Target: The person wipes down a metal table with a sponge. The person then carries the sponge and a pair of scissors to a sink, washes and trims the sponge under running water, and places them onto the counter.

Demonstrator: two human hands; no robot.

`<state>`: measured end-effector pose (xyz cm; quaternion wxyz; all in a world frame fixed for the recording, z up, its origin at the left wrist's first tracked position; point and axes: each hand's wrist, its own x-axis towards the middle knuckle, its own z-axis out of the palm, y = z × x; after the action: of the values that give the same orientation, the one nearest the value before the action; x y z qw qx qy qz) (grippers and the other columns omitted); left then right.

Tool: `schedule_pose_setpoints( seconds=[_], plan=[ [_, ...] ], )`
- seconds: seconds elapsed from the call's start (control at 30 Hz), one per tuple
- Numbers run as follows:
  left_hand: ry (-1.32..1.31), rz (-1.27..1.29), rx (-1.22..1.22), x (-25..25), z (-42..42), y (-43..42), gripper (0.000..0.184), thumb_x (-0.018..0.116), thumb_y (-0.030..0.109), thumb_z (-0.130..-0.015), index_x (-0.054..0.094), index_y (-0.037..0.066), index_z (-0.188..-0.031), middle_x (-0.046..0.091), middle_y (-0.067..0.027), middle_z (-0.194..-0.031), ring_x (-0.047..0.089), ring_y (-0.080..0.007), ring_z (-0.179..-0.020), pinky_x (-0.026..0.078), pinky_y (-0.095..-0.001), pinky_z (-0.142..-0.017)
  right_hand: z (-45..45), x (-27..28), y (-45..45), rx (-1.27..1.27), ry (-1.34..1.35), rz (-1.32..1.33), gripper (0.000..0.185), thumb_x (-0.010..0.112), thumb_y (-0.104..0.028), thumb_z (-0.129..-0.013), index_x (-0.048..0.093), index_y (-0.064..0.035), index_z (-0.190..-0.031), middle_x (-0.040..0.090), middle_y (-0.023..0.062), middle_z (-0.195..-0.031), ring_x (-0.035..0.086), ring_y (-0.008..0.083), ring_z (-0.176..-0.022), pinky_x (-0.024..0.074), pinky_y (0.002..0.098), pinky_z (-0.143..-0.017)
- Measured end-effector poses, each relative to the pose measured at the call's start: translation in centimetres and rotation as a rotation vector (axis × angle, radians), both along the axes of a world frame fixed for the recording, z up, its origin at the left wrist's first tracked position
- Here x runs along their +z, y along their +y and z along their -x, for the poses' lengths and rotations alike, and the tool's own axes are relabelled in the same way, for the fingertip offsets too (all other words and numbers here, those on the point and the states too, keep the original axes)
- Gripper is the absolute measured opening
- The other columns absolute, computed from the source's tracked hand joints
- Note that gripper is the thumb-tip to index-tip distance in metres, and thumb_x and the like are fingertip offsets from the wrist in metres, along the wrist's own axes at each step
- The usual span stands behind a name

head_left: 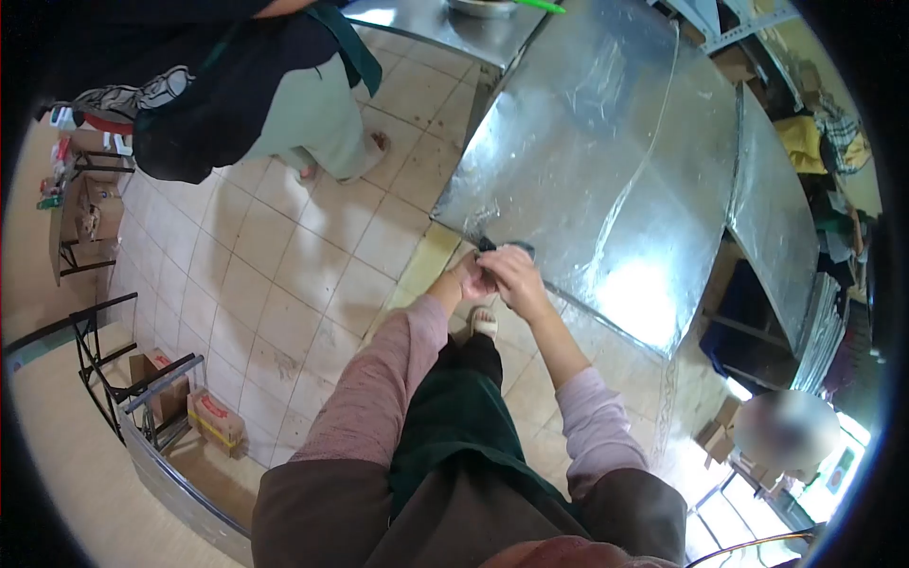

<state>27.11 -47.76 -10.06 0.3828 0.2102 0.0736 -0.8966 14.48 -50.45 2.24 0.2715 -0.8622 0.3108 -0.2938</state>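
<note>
My left hand [471,276] and my right hand [513,273] are close together at the near corner of the metal table [606,142]. Between and just beyond their fingers shows a small dark, soft-looking thing [487,244], maybe cloth or thin plastic; its kind is too small to tell. My right hand's fingers curl over it. The left hand sits palm inward beside the right, its fingers bent and partly hidden. Both sleeves are pushed up, and a dark green apron [454,417] hangs in front of me.
A person in dark clothes and a green apron [352,47] stands at upper left. A metal bowl [483,8] with a green-handled utensil [542,5] is on the far table. Cardboard boxes [216,421] lie at lower left. Another metal table [772,208] adjoins on the right.
</note>
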Motion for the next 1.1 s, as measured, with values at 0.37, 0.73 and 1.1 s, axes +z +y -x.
schedule_pose_setpoints(
  seconds=[0.37,0.73,1.1],
  plan=[
    [-0.084,-0.054,0.085,-0.2,-1.0,1.4,0.013,0.045,0.014,-0.086,0.055,0.006,-0.089,0.058,-0.0032,-0.079,0.056,-0.0157,-0.069,0.048,-0.0287,-0.067,-1.7,3.5,-0.2,-0.236,-0.349,-0.692,0.017,0.052,-0.003,-0.081,0.061,-0.0045,-0.095,0.061,0.0055,-0.089,0.055,0.0131,-0.084,0.0422,0.0261,-0.077],
    [-0.223,-0.094,0.344,12.3,-7.5,7.9,0.031,0.040,0.022,-0.088,0.058,-0.003,-0.091,0.061,-0.0134,-0.087,0.059,-0.0237,-0.076,0.050,-0.0357,-0.073,-4.4,8.4,1.0,-0.202,-1.012,-1.557,0.026,0.048,-0.020,-0.089,0.049,-0.0073,-0.111,0.058,0.0061,-0.095,0.059,0.0152,-0.074,0.0498,0.0271,-0.065],
    [-0.149,-0.065,1.012,16.4,-24.0,25.1,0.034,0.040,0.024,-0.088,0.058,-0.005,-0.094,0.062,-0.0174,-0.093,0.060,-0.0272,-0.086,0.048,-0.0372,-0.080,-19.3,12.1,8.0,0.004,-0.887,-1.884,0.028,0.049,-0.024,-0.088,0.049,-0.0069,-0.111,0.058,0.0057,-0.089,0.058,0.0169,-0.077,0.0494,0.0297,-0.068]
  ],
)
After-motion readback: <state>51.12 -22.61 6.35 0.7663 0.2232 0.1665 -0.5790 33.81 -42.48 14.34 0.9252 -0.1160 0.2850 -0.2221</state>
